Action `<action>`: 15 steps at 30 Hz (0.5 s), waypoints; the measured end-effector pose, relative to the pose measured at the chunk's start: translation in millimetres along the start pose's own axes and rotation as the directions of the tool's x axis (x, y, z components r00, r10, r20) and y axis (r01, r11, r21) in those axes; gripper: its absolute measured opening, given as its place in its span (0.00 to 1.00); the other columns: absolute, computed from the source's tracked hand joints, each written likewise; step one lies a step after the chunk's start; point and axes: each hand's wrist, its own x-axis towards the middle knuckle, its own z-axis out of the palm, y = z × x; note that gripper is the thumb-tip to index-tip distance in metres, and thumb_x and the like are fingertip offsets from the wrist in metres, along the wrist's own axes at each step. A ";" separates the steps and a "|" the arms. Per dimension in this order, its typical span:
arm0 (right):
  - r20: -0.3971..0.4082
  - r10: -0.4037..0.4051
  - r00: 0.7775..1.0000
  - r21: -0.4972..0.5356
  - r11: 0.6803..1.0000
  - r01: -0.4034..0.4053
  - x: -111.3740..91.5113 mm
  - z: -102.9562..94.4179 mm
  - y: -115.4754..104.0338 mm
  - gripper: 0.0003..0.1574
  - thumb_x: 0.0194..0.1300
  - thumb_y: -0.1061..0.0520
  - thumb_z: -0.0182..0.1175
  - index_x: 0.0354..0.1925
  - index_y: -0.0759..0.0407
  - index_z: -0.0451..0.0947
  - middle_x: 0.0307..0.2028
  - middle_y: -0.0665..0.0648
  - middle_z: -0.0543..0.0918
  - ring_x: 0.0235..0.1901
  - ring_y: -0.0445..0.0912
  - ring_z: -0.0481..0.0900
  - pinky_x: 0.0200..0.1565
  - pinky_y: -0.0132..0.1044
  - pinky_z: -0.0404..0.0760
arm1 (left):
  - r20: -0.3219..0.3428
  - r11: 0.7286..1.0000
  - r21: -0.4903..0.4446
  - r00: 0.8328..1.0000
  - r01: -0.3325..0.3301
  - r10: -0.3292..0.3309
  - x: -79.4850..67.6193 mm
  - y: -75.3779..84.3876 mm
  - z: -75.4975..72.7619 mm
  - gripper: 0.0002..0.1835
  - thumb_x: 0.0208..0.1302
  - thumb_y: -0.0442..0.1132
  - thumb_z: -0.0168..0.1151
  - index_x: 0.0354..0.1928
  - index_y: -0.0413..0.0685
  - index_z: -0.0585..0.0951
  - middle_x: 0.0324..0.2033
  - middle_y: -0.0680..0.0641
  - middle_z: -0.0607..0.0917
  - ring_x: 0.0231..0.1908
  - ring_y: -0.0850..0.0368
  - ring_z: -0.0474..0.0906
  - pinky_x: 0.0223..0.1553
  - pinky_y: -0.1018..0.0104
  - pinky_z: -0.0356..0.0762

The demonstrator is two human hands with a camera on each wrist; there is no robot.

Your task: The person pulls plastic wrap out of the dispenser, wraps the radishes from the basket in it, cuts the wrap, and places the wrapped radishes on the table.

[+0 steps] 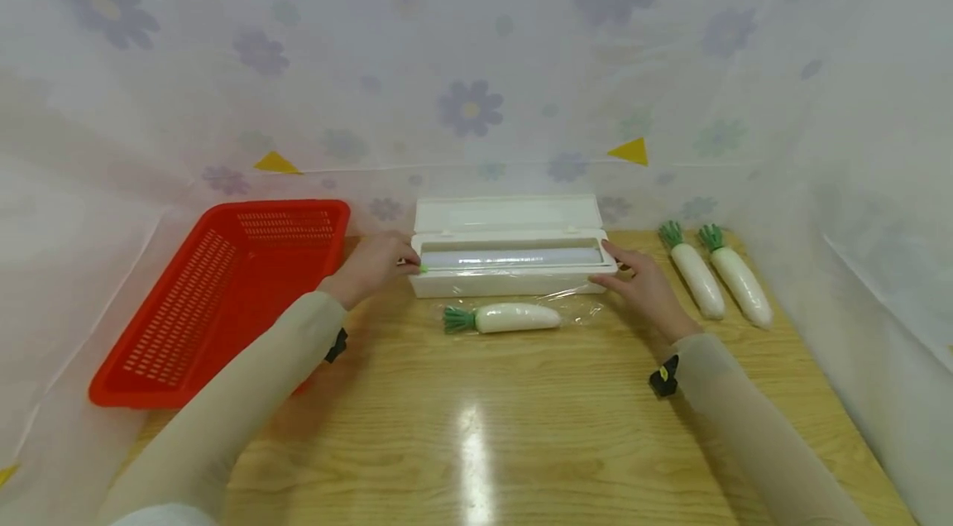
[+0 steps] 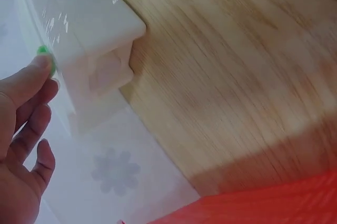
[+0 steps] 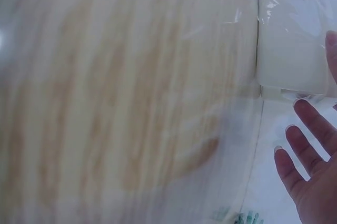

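A white cling film dispenser (image 1: 476, 284) stands at the back of the table, its lid (image 1: 506, 214) raised. Inside it lies the film roll (image 1: 514, 256). At its left end my left hand (image 1: 375, 265) pinches a small green slider cutter (image 2: 46, 58) between thumb and finger. My right hand (image 1: 640, 286) holds the right end, thumb at the front edge and a finger behind; its other fingers (image 3: 310, 132) are spread beside the end. Clear film runs from the front edge over a white radish (image 1: 517, 317) with green tops, lying crosswise before the dispenser.
A red plastic basket (image 1: 256, 261) stands at the left, close to my left forearm. To the right lie two more white radishes, one (image 1: 696, 278) beside the other (image 1: 740, 286). A flowered curtain (image 1: 469, 54) hangs behind the wooden table (image 1: 558, 427).
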 end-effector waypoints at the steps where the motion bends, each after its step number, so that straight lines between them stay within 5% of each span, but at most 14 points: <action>1: -0.003 0.002 1.000 0.004 1.000 -0.002 -0.2 0.1 -0.2 0.48 0.69 0.41 0.69 0.78 0.52 0.63 0.66 0.67 0.77 0.51 0.57 0.76 0.47 0.52 0.77 | 0.000 1.000 0.005 1.000 0.007 -0.007 -1.0 -1.0 -0.3 0.06 0.65 0.36 0.74 0.42 0.45 0.92 0.36 0.48 0.90 0.40 0.50 0.82 0.46 0.55 0.82; 15: 0.045 0.032 0.998 0.054 0.998 -0.034 1.2 -1.2 1.7 0.48 0.71 0.42 0.68 0.80 0.51 0.60 0.62 0.68 0.77 0.54 0.60 0.77 0.52 0.58 0.78 | 0.029 0.987 -0.123 0.995 0.100 -0.098 -6.6 -1.7 -2.1 0.07 0.67 0.35 0.72 0.44 0.41 0.91 0.38 0.45 0.90 0.41 0.50 0.83 0.50 0.54 0.83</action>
